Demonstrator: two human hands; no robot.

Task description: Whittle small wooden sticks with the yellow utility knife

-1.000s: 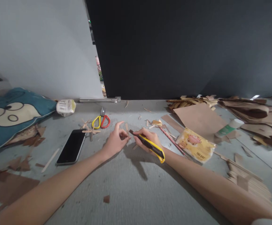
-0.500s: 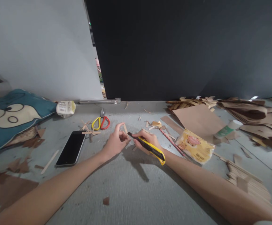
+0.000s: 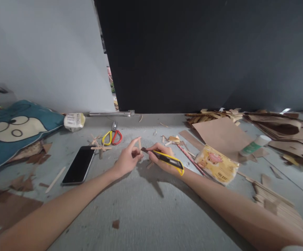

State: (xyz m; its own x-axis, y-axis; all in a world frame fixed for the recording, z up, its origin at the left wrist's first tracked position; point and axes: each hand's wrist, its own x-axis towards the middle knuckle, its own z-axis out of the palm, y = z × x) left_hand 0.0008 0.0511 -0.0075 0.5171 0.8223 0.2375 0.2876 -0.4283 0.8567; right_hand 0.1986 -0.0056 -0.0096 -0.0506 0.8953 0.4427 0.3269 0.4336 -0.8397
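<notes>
Over the middle of the grey table, my left hand [image 3: 127, 158] pinches a short piece of wooden craft stick [image 3: 139, 143], which stands up between its fingertips. My right hand [image 3: 163, 158] is wrapped round a yellow and black utility knife [image 3: 168, 160]. Its blade end points left and meets the stick piece or lies very close to it; the exact contact is too small to tell. Under the right hand's fingers another small stick piece [image 3: 149, 164] lies on the table. Beyond the left hand are pliers [image 3: 112, 135] with one yellow and one red handle.
Left of my hands lie a phone [image 3: 79, 165], crossed craft sticks [image 3: 101, 147] and a blue cushion-like thing [image 3: 20, 125] with a cartoon face. On the right are a yellow tissue pack [image 3: 216, 164], a striped pencil [image 3: 190, 159], a glue stick [image 3: 255, 145] and brown cardboard [image 3: 223, 134].
The knife's handle has swung up a little, so the knife lies flatter. The stick piece has tilted and come upright again in my left fingers. Both hands stay in nearly the same place.
</notes>
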